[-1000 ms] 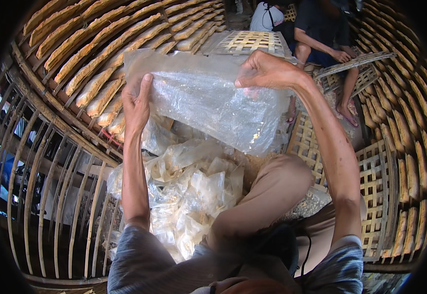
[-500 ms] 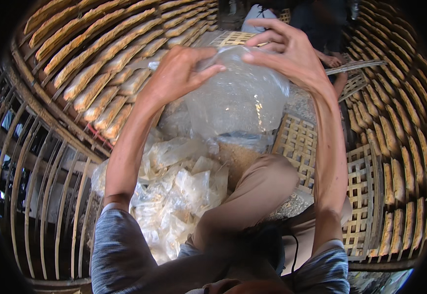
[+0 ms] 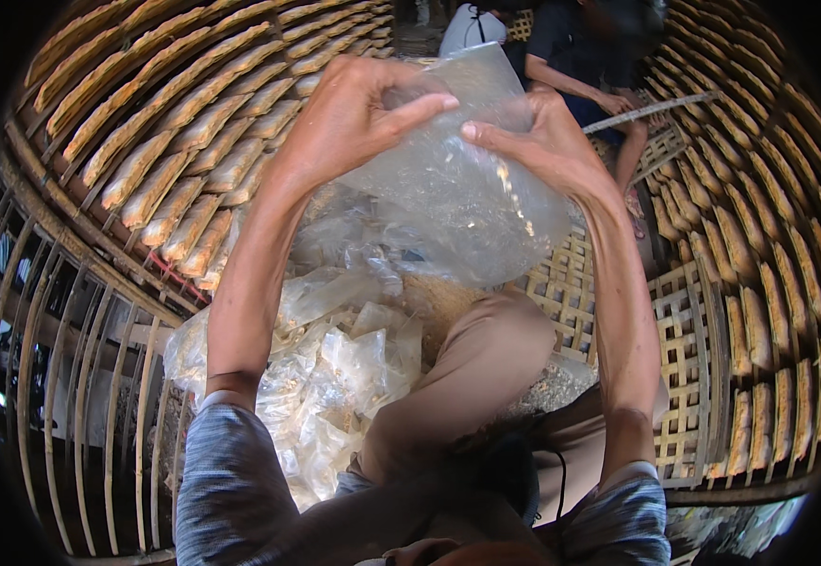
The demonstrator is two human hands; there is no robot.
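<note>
Between my two raised hands is a clear plastic bag [image 3: 457, 203], its flat top edge sticking up past my thumbs. Small pale crumbs cling to its film. My left hand [image 3: 363, 118] pinches the bag's left side, thumb in front and fingers behind. On the other side my right hand [image 3: 547, 146] grips it with the thumb on the near face; its fingers are partly hidden behind the film. Below hangs the bag's lower part, above a heap of crumpled clear plastic bags [image 3: 344, 363] by my bent leg. Pale crumbs [image 3: 443, 297] lie beside that heap.
Racks of pale wrapped slabs rise on the left [image 3: 193, 123] and right [image 3: 754, 255]. Woven bamboo trays [image 3: 561, 297] lie by my knee. A bamboo slat fence [image 3: 90, 396] stands at lower left. Ahead sits another person in dark clothes [image 3: 608, 71], near a thin strip [image 3: 651, 111].
The bag has gone from a ballooned shape to a flatter, tilted sheet, its top edge now upright. My right hand's spread fingers have closed in behind the film. The view has shifted slightly.
</note>
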